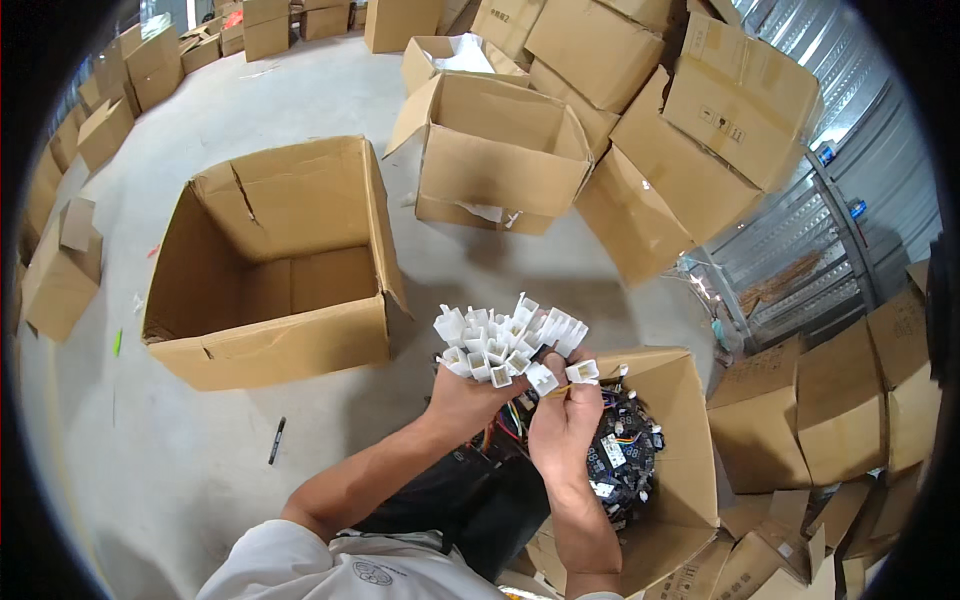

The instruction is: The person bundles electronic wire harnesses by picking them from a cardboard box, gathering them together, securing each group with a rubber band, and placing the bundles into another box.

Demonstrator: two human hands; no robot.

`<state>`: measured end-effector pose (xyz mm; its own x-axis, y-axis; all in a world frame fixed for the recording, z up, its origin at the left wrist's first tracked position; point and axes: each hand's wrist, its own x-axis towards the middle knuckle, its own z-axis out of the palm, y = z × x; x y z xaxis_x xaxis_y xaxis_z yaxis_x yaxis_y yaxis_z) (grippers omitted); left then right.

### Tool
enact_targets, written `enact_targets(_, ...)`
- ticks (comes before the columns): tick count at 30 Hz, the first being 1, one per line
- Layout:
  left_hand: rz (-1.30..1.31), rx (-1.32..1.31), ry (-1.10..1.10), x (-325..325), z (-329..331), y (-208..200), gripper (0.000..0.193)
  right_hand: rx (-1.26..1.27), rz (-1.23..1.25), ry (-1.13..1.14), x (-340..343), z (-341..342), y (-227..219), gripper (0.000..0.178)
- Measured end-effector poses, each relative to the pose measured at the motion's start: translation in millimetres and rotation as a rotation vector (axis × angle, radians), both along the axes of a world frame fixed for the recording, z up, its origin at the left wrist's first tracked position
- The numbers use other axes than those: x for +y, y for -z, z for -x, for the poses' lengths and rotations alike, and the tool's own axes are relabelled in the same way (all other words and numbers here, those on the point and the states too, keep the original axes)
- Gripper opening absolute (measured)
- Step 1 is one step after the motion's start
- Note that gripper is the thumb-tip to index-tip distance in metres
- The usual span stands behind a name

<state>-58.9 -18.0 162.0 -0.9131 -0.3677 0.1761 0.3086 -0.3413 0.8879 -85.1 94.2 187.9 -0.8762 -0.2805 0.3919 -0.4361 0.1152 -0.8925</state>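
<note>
On the grey concrete floor (pixel 200 450), a large open brown cardboard box (pixel 290 345) stood ahead, and at the right a second open brown cardboard box (pixel 690 430) held heaped black electronic modules (pixel 620 450) with coloured wires. In front of the body, the left hand (pixel 468 400) was wrapped around a dense bunch of white rectangular plastic connectors (pixel 490 345), while the right hand (pixel 565 420) seemed to pinch the bunch's right edge. Good handling probably called for a steady left grip and aligned connector ends, without tugging wires.
</note>
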Motion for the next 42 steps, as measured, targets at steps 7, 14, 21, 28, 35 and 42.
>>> enact_targets(7, 0.467, 0.068, 0.019, -18, -4, 19, 0.037, -0.116, -0.124, 0.015, -14, -8, 0, 0.030)
enact_targets(14, 0.492, 0.084, 0.082, -18, 8, 13, 0.042, -0.035, -0.173, -0.077, 0, -6, -3, 0.049)
enact_targets(21, 0.882, -0.007, 0.085, -15, 13, 33, 0.052, -0.022, -0.087, 0.010, 3, -9, 4, 0.063)
enact_targets(28, 0.395, -0.071, 0.122, 5, 24, 28, 0.051, -0.294, -0.161, -0.122, 41, 26, -12, 0.052)
enact_targets(35, 0.254, -0.186, 0.121, 6, 30, 8, 0.024, -0.200, -0.257, -0.097, 103, 56, -34, 0.047)
enact_targets(42, -0.009, 0.044, -0.052, -35, 16, 3, 0.032, -0.094, -0.645, 0.418, 260, 132, 55, 0.072)
